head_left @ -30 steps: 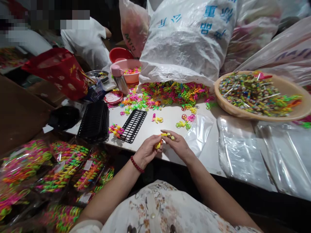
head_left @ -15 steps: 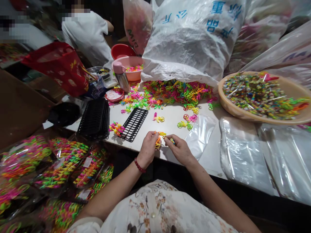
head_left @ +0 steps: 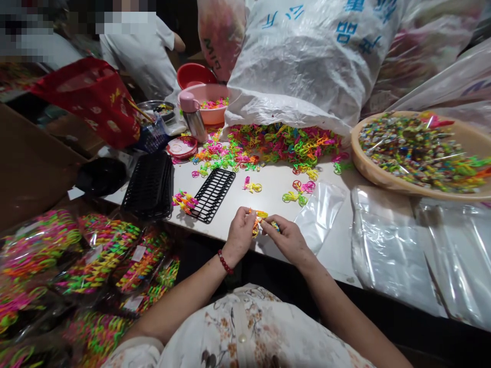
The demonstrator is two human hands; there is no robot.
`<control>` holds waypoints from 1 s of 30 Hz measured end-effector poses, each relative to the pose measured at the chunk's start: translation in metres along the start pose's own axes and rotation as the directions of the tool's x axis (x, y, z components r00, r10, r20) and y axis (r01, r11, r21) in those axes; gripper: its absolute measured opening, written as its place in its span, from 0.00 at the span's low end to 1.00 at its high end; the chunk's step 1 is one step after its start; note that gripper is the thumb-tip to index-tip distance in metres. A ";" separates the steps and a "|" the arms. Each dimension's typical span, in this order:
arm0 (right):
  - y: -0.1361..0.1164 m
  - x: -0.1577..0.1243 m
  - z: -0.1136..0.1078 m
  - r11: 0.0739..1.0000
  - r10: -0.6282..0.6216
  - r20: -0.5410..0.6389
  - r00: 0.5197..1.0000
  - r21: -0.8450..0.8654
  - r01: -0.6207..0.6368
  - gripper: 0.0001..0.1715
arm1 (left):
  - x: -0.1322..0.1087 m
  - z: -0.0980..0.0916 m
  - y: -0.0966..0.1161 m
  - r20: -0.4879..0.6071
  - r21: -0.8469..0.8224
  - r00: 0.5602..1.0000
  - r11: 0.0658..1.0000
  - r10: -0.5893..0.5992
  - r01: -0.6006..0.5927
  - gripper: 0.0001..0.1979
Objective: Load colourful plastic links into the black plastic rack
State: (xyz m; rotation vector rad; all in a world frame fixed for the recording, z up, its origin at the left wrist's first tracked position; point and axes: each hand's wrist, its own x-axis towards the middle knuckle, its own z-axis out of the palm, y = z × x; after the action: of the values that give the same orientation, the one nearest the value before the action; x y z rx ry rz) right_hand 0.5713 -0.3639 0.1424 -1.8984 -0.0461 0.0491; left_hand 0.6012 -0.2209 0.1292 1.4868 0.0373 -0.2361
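Observation:
Close to the table's front edge, my left hand (head_left: 241, 232) is closed on a small yellow and orange plastic piece (head_left: 258, 220). My right hand (head_left: 286, 237) pinches at the right side of that piece, and something small and multicoloured shows by its fingers. Beyond my hands lie a pink and yellow piece (head_left: 253, 186) and a small group of coloured pieces (head_left: 299, 191). A black slotted rack (head_left: 215, 195) lies to the left, with several bright pieces (head_left: 185, 201) at its lower left side. The fingertips partly hide the held piece.
A large white sack (head_left: 307, 61) spills colourful pieces at the back. An orange basin (head_left: 422, 191) of small parts and clear bags (head_left: 387, 245) are right. Stacked black racks (head_left: 149, 186), a thermos (head_left: 194, 120) and a red bag (head_left: 92, 102) are left. A person in white (head_left: 138, 56) is behind.
The view has shifted slightly, so most things appear a little further right. Both hands remain at the yellow and orange piece, with little visible change in their grip.

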 end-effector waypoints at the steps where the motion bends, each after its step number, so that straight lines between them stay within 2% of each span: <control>1: -0.001 0.000 0.001 0.999 -0.031 -0.003 1.000 -0.018 0.031 0.14 | 0.001 -0.001 -0.002 -0.018 0.036 1.000 0.999 0.004 -0.003 0.14; 7: -0.001 0.000 0.008 0.985 -0.129 0.027 0.991 -0.112 0.131 0.14 | 0.007 0.001 -0.015 -0.075 0.137 0.997 0.990 0.023 -0.012 0.13; 11: 0.009 0.007 -0.002 0.974 -0.121 0.065 0.991 -0.186 0.131 0.15 | 0.022 0.004 -0.014 -0.055 0.295 0.997 0.955 0.057 -0.038 0.16; 13: 0.016 0.011 -0.011 0.950 -0.125 0.030 0.992 -0.284 0.129 0.16 | 0.038 0.002 -0.009 -0.094 0.431 0.988 0.900 0.120 -0.068 0.14; 16: 0.027 0.015 -0.024 0.862 -0.170 -0.111 0.979 -0.499 0.094 0.19 | 0.069 -0.001 -0.001 -0.123 0.627 0.949 0.763 0.292 -0.154 0.10; 17: 0.029 0.015 -0.027 0.832 -0.184 -0.148 0.972 -0.551 0.074 0.20 | 0.079 -0.002 0.001 -0.130 0.690 0.935 0.708 0.330 -0.154 0.10; 19: 0.031 0.013 -0.029 0.804 -0.196 -0.169 0.966 -0.591 0.060 0.21 | 0.100 0.000 0.004 -0.182 0.779 0.923 0.622 0.339 -0.075 0.15; 21: 0.028 0.009 -0.026 0.825 -0.187 -0.143 0.972 -0.560 0.077 0.21 | 0.116 0.004 0.004 -0.281 0.756 0.917 0.654 0.282 0.031 0.18; 23: 0.024 0.006 -0.020 0.874 -0.128 -0.134 0.983 -0.484 0.048 0.20 | 0.128 0.009 0.002 -0.337 0.652 0.917 0.756 0.212 0.065 0.16; 26: 0.016 0.003 -0.012 0.941 0.012 -0.151 0.989 -0.331 -0.062 0.17 | 0.136 0.016 -0.002 -0.337 0.490 0.931 0.871 0.141 0.045 0.13; 28: 0.013 0.004 -0.010 0.973 0.055 -0.122 0.991 -0.214 -0.081 0.17 | 0.135 0.018 -0.005 -0.312 0.383 0.944 0.924 0.108 0.021 0.12; 30: 0.011 0.006 -0.013 0.993 0.070 -0.079 0.994 -0.084 -0.077 0.18 | 0.130 0.017 -0.006 -0.261 0.209 0.962 0.978 0.076 -0.020 0.11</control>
State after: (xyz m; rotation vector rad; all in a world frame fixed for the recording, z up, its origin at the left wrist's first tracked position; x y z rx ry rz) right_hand 0.5779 -0.3789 0.1365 -1.9872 0.0747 0.0253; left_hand 0.7246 -0.2557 0.1031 1.7151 0.1996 0.0040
